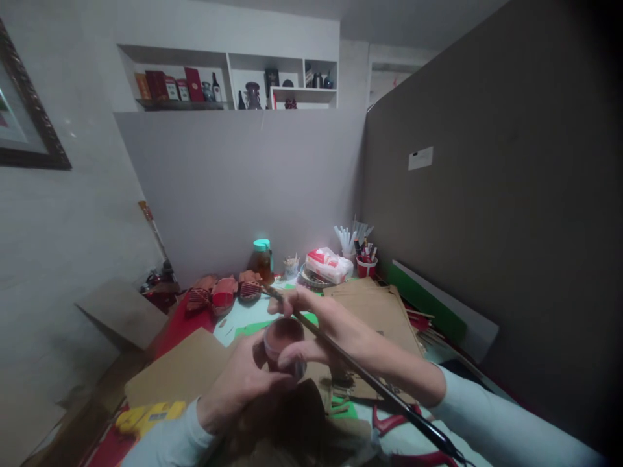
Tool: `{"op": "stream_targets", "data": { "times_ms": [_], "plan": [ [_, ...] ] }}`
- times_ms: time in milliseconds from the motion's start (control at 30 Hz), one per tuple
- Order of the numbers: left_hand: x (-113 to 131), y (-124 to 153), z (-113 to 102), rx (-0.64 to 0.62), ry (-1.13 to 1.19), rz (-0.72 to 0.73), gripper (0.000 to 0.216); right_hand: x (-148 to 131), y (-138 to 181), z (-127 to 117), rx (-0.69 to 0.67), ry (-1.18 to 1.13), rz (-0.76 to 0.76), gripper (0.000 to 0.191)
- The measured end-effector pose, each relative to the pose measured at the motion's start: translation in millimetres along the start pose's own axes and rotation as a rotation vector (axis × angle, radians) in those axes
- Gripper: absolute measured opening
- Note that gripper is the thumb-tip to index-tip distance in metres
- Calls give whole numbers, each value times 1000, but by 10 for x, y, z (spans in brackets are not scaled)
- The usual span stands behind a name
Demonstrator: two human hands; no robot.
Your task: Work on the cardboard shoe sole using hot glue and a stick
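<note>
My left hand (243,373) is wrapped around a small round jar (283,334) with a reddish-brown top; I cannot tell whether that is a lid or its contents. Between the fingers of my right hand (335,324) lies a long, dark-handled paintbrush (370,370). Its brown tip points up and left, and the handle runs down to the lower right. The right thumb presses on the near side of the jar, and the fingers arch over its far side. Beneath both hands are green sheets and cardboard, partly hidden by the hands.
Several reddish model pieces (224,295) sit at the back left. Behind stand a teal-lidded bottle (263,261), a tissue pack (327,264) and a red pen cup (366,266). Cardboard sheets (384,311) lie right. Red-handled pliers (392,421) and a yellow object (150,417) are nearer.
</note>
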State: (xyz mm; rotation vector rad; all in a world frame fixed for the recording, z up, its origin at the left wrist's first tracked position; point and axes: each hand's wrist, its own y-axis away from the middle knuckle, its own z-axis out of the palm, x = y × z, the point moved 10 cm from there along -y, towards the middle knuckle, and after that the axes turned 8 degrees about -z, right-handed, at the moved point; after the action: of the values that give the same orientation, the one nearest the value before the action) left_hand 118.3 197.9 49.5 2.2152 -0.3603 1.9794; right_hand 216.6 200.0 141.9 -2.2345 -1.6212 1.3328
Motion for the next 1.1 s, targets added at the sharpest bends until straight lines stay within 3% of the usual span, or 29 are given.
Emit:
{"op": "stream_targets", "data": {
  "times_ms": [233, 400, 533, 667, 767, 967, 1100],
  "plan": [
    [26, 17, 6, 49, -10, 15, 39, 47, 15, 18, 72, 113, 124, 46],
    [-127, -18, -16, 24, -3, -44, 36, 35, 62, 80, -33, 30, 46, 31],
    [-139, -13, -71, 1, 16, -32, 48, 57, 96, 28, -45, 19, 4, 29],
    [-82, -2, -52, 39, 44, -26, 50, 141, 98, 28, 33, 101, 111, 44],
    [-55, -8, -19, 83, 54, -43, 53, 173, 97, 107, 32, 99, 169, 42],
    [-161, 8, -80, 88, 48, -94, 57, 203, 129, 138, -82, -13, 67, 30],
    [-185, 16, -78, 92, 71, -88, 55, 237, 130, 87, -22, 23, 81, 40]
  ]
}}
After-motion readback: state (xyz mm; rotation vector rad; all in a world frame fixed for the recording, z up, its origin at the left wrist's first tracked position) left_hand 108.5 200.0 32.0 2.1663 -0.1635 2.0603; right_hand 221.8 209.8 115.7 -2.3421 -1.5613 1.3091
